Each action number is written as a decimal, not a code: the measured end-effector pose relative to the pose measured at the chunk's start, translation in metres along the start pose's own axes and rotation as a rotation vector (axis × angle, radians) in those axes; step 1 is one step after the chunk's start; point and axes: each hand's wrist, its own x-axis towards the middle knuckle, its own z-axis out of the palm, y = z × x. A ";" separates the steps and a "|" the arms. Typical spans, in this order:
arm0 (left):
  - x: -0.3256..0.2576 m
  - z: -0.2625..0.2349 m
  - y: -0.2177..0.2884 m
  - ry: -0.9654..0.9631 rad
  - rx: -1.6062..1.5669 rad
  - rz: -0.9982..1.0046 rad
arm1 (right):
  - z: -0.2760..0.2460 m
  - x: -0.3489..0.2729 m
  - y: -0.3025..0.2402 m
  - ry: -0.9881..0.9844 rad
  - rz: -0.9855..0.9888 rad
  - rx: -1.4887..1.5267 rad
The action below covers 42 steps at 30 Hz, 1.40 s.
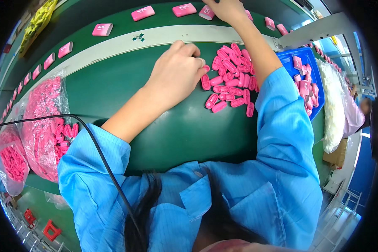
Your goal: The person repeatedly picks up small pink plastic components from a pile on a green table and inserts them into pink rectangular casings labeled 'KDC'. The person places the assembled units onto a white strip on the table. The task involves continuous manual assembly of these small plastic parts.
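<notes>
My left hand (pixel 178 65) is over the green table with its fingers curled together. Its fingertips are closed on a small pink oval plastic part (pixel 205 68) at the left edge of a loose pile of pink oval parts (pixel 229 89). Several of these parts lie with their hollow side up. My right hand (pixel 227 10) reaches across the pale rail to the far belt, where its fingers run partly past the upper edge of the picture. Just beside it lies a pink-and-white flat case (pixel 206 12). Whether those fingers grip anything is hidden.
Pink cases (pixel 143 13) lie spaced along the green belt (pixel 122 21) behind the pale rail (pixel 113 43). A blue tray (pixel 319 84) of pink cases stands at right, beside a white bag (pixel 332 109). Clear bags of pink parts (pixel 40 113) lie left. A black cable (pixel 97 145) crosses my left sleeve.
</notes>
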 end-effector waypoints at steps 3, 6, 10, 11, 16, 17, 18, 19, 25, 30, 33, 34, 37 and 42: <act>0.000 0.002 0.002 -0.091 0.031 0.010 | -0.001 -0.012 0.009 -0.200 0.038 0.143; 0.005 0.005 -0.006 0.023 -0.159 -0.098 | -0.024 -0.020 -0.011 -0.331 0.240 0.379; 0.014 0.000 -0.033 0.015 -0.744 -0.492 | -0.052 -0.046 -0.026 -0.361 0.494 1.054; 0.019 -0.006 -0.032 0.008 -0.935 -0.582 | -0.059 -0.054 -0.033 -0.408 0.465 1.090; 0.018 0.000 -0.030 0.122 -1.270 -0.652 | -0.066 -0.081 -0.058 -0.452 0.372 1.067; 0.017 0.001 -0.030 0.099 -1.263 -0.659 | -0.064 -0.084 -0.058 -0.427 0.351 1.032; 0.018 0.000 -0.031 0.082 -1.257 -0.659 | -0.065 -0.082 -0.057 -0.425 0.386 1.041; 0.019 -0.001 -0.032 0.066 -1.251 -0.658 | -0.065 -0.082 -0.056 -0.432 0.399 1.039; 0.017 0.000 -0.028 0.089 -1.078 -0.618 | -0.066 -0.085 -0.056 -0.442 0.411 1.030; 0.015 0.001 -0.031 0.138 -1.027 -0.575 | -0.070 -0.084 -0.061 -0.402 0.404 1.056; 0.017 -0.002 -0.031 0.192 -1.156 -0.582 | -0.070 -0.083 -0.051 -0.515 0.458 1.126; 0.017 -0.001 -0.033 0.197 -1.172 -0.583 | -0.069 -0.083 -0.051 -0.551 0.500 1.159; 0.016 0.000 -0.033 0.203 -1.171 -0.595 | -0.067 -0.083 -0.054 -0.545 0.541 1.298; 0.017 -0.006 -0.031 0.179 -1.053 -0.574 | -0.066 -0.087 -0.052 -0.494 0.526 1.384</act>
